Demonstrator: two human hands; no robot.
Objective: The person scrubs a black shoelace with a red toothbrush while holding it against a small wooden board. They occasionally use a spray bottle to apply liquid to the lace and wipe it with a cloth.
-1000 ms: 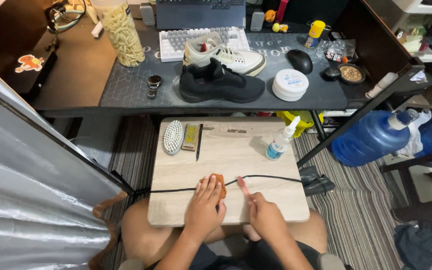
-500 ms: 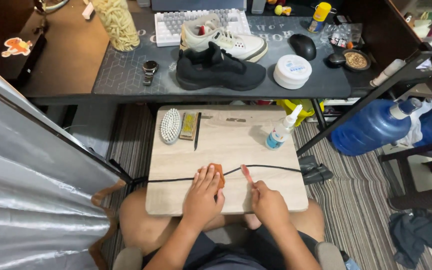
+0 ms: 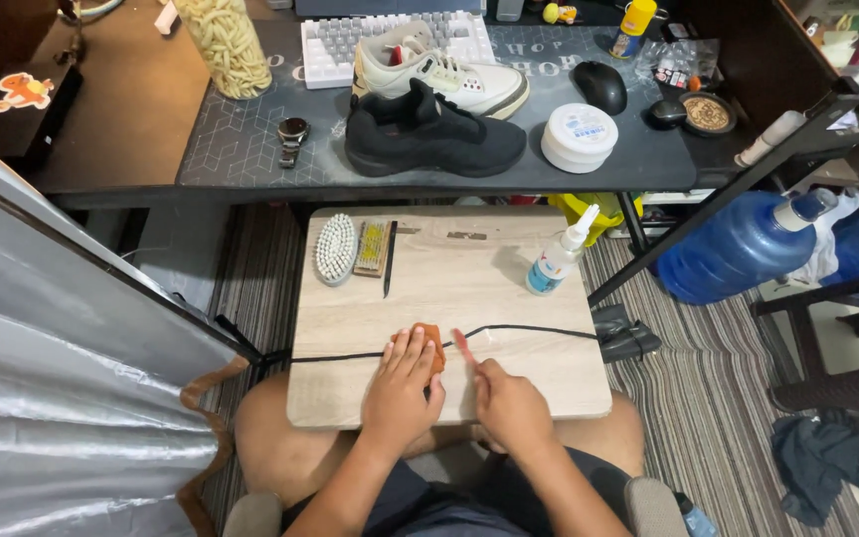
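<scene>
Wooden lap board [image 3: 509,298], left hand [image 3: 400,388] on orange block [image 3: 433,343]

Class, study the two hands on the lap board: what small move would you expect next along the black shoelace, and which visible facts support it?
Probably the left hand slides the small orange-brown pad rightward along the black shoelace. The pad lies on the lace, which is stretched across the wooden lap board, while the right hand pins it with one fingertip beside the pad.
</scene>
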